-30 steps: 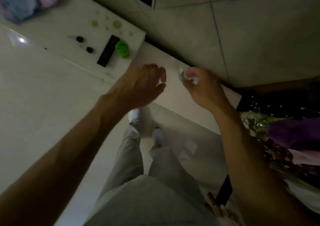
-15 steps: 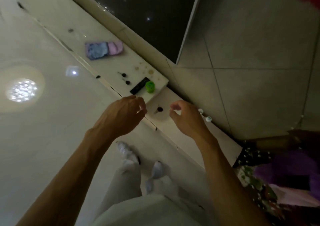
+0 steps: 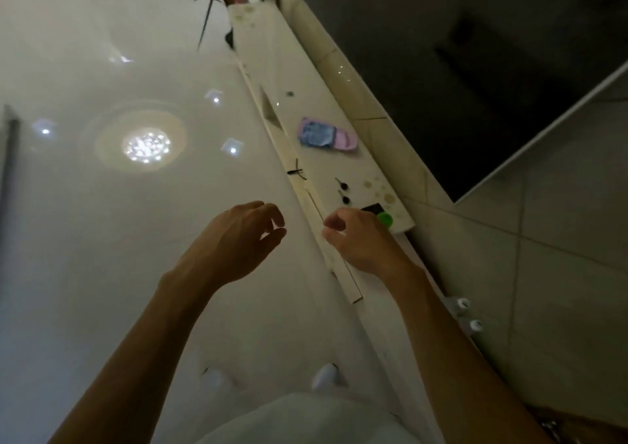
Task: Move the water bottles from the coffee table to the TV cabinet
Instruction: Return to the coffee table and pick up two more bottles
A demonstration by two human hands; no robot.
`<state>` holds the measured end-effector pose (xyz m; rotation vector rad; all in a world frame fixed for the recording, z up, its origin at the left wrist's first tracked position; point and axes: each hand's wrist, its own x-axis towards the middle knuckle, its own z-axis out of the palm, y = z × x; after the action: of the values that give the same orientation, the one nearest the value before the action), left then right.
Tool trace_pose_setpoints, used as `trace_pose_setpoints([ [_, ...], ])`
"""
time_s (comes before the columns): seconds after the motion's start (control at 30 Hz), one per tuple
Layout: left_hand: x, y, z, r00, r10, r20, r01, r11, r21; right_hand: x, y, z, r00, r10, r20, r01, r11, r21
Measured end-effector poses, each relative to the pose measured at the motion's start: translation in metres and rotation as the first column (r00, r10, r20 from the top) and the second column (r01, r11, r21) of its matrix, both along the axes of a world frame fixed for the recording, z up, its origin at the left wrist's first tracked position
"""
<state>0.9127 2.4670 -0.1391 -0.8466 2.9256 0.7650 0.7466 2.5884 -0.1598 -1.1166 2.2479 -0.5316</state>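
The floor (image 3: 102, 205) under the left fingers (image 3: 272, 212) is polished tile, glossy enough to mirror the ceiling lights. Just beyond the right fingers (image 3: 334, 221), the TV cabinet (image 3: 272, 53) has a smooth, pale, glossy top dulled by round stains. A green object (image 3: 385, 219) right behind those fingers looks like smooth plastic. Farther beyond them, a pink and blue pouch (image 3: 326, 136) looks like soft, creased cloth. Back towards the wrist, the water bottles (image 3: 462, 304) show smooth pale caps, plastic by the look. Right of the fingers, the wall tiles (image 3: 560, 239) are smooth with a duller sheen, and the dark screen (image 3: 475, 70) is glossy.
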Motion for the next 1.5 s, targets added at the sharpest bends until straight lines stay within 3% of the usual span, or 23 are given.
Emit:
trace_pose_setpoints([
  [0.4, 0.206, -0.128, 0.001, 0.953, 0.303, 0.015, -0.303, 0.953, -0.011, 0.173, -0.165, 0.006, 0.930, 0.358, -0.085, -0.356, 0.934, 0.037],
  [0.77, 0.336, -0.183, -0.005, 0.821, 0.560, 0.110, -0.568, 0.822, 0.052, 0.272, -0.287, 0.000, 0.756, 0.637, -0.154, -0.630, 0.771, 0.096],
  [1.0, 0.396, -0.223, -0.003, 0.673, 0.719, 0.177, -0.733, 0.680, 0.026, 0.332, -0.380, -0.010, 0.566, 0.813, -0.134, -0.812, 0.578, 0.077],
  [1.23, 0.436, -0.276, 0.022, 0.467, 0.845, 0.259, -0.874, 0.486, -0.010, 0.381, -0.487, -0.006, 0.339, 0.924, -0.175, -0.936, 0.351, 0.040],
  [1.5, 0.475, -0.300, 0.044, 0.209, 0.962, 0.175, -0.977, 0.214, -0.007, 0.464, -0.575, 0.009, 0.093, 0.972, -0.214, -0.996, 0.091, -0.018],
])
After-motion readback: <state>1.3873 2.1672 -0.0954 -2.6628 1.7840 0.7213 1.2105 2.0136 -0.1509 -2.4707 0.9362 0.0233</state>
